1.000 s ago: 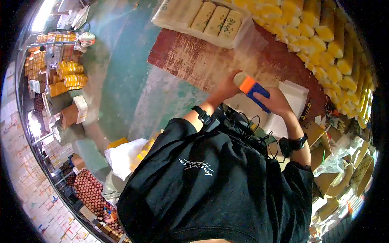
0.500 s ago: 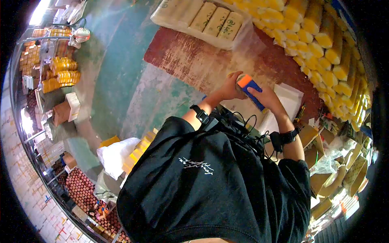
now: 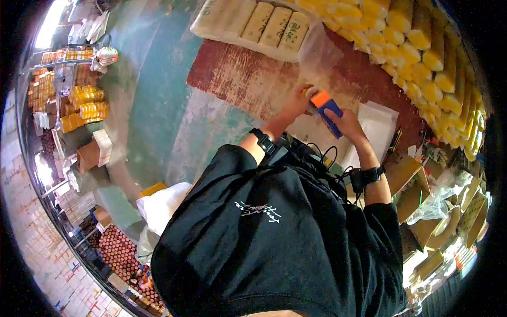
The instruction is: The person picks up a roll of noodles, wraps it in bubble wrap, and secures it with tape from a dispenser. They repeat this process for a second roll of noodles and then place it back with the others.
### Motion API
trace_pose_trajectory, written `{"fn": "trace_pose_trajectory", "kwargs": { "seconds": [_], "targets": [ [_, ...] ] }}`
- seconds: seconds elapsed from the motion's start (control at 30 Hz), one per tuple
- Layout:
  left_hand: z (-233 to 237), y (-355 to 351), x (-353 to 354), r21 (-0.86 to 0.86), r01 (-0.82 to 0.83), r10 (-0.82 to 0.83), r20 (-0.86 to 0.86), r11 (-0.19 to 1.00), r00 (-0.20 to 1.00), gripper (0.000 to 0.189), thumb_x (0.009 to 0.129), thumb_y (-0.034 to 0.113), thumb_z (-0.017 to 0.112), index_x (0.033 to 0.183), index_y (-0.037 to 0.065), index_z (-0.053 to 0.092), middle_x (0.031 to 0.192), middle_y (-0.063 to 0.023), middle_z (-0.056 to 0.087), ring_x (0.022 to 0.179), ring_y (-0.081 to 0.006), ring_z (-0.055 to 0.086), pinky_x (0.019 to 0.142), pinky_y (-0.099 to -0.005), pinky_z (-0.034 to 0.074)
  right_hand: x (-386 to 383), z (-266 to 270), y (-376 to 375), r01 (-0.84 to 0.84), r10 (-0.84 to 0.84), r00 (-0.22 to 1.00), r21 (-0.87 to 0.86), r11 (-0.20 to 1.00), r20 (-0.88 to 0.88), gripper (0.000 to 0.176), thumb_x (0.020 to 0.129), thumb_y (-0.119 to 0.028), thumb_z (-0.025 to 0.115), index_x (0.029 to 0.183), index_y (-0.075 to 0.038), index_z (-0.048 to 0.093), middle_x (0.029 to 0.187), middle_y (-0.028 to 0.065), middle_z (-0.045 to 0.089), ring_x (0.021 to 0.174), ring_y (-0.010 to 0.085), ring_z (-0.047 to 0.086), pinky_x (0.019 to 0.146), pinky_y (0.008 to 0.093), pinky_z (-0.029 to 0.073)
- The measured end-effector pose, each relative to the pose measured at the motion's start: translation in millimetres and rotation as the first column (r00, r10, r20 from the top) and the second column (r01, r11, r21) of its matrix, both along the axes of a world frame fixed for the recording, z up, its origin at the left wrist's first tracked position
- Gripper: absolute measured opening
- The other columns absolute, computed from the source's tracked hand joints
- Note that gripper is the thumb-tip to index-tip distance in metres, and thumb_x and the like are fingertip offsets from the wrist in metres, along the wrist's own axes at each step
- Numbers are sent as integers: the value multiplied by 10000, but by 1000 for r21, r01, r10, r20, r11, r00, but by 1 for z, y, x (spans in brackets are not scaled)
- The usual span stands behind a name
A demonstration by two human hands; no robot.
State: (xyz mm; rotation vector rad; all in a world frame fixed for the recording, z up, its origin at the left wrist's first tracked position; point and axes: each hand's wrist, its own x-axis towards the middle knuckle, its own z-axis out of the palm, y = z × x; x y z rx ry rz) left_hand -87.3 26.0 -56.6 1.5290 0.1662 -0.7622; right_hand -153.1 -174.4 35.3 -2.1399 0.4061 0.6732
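Note:
My right hand (image 3: 346, 124) is wrapped round a blue and orange hand tool that looks like a tape dispenser (image 3: 328, 112). Its orange end points up and to the left, over the brown board (image 3: 311, 127) in front of me. Close against that orange end is my left hand (image 3: 298, 101), its fingers curled round a small pale, rounded piece (image 3: 310, 93) that is partly hidden. To the right of the board lies a white sheet (image 3: 377, 124). Both wrists wear black straps.
Beyond the hands stands a plastic-wrapped row of pale cylindrical packs (image 3: 274, 26). Yellow-ended bundles (image 3: 422, 53) are piled at the right. Opened cardboard boxes (image 3: 414, 185) and clear plastic (image 3: 438, 198) lie at the lower right. Shelves with orange packs (image 3: 87, 95) line the left.
Both hands and the blue and orange tool have shifted slightly up in view. My left hand has drawn a little to the left of the tool's orange end.

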Motion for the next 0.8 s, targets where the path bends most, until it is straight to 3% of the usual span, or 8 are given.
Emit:
{"fn": "trace_pose_trajectory", "kwargs": {
  "seconds": [0.17, 0.3, 0.37, 0.47, 0.53, 0.57, 0.67, 0.8],
  "targets": [
    [14, -5, 16, -28, -104, 102, -78, 994, 992, 464, 996, 396, 642, 1352, 102, 597, 1060, -114, 714, 853, -246, 730, 543, -394, 628, -7, -11, 9, 147, -145, 989, 116, 982, -28, 640, 898, -660, 648, 756, -39, 715, 650, 78, 674, 575, 197, 655, 583, 366, 508],
    [15, 2, 30, -35, -112, 113, 21, 993, 993, 464, 1004, 412, 603, 1330, 83, 615, 1115, -135, 708, 876, -262, 736, 539, -414, 621, -19, 16, 17, 244, -241, 970, 218, 945, -41, 616, 914, -625, 652, 772, -29, 720, 661, 83, 677, 579, 211, 653, 581, 366, 506],
    [18, 2, 40, -70, -125, 126, 12, 990, 992, 482, 1008, 433, 571, 1318, 68, 622, 1176, -169, 695, 858, -316, 738, 593, -473, 623, -19, -22, 6, 208, -199, 978, 201, 957, -64, 572, 932, -576, 660, 791, -25, 722, 672, 78, 684, 574, 200, 649, 575, 353, 505],
    [-43, 7, 72, 556, 104, -288, 253, 824, 924, 500, 1031, 452, 489, 1369, 101, 598, 1283, -192, 650, 1028, -407, 688, 887, -548, 567, -13, -59, 10, 199, -198, 980, 232, 952, -28, 544, 940, -546, 670, 818, -18, 723, 676, 75, 686, 583, 192, 649, 580, 351, 509],
    [22, 8, 79, 629, -2, -458, 567, 777, 684, 465, 1043, 433, 448, 1344, 134, 638, 1333, -172, 630, 1162, -414, 611, 1028, -537, 461, -1, -63, 14, 198, -211, 977, 271, 942, 22, 542, 937, -546, 675, 839, -15, 721, 676, 74, 685, 591, 190, 650, 583, 354, 512],
    [46, 9, 76, 645, -64, -525, 672, 762, 522, 455, 1049, 423, 428, 1331, 150, 658, 1358, -162, 620, 1229, -418, 573, 1099, -531, 408, 1, -61, 19, 183, -202, 979, 290, 939, 35, 544, 935, -550, 678, 851, -14, 719, 677, 74, 684, 593, 188, 650, 582, 355, 514],
    [27, 5, 88, 357, 254, -438, 716, 899, 543, 430, 1067, 390, 397, 1222, 180, 738, 1317, -98, 655, 1344, -346, 484, 1132, -471, 377, 5, -91, 24, 181, -211, 976, 343, 922, 52, 556, 913, -566, 700, 898, -10, 715, 692, 81, 687, 593, 183, 649, 576, 356, 522],
    [27, 15, 105, 369, 243, -442, 758, 897, 480, 464, 1079, 406, 410, 1127, 105, 760, 1255, -145, 677, 1184, -354, 599, 1056, -457, 455, 2, -102, 29, 198, -237, 970, 365, 909, 62, 559, 906, -568, 705, 937, -10, 715, 707, 89, 698, 595, 192, 664, 584, 359, 540]
  ]
}}
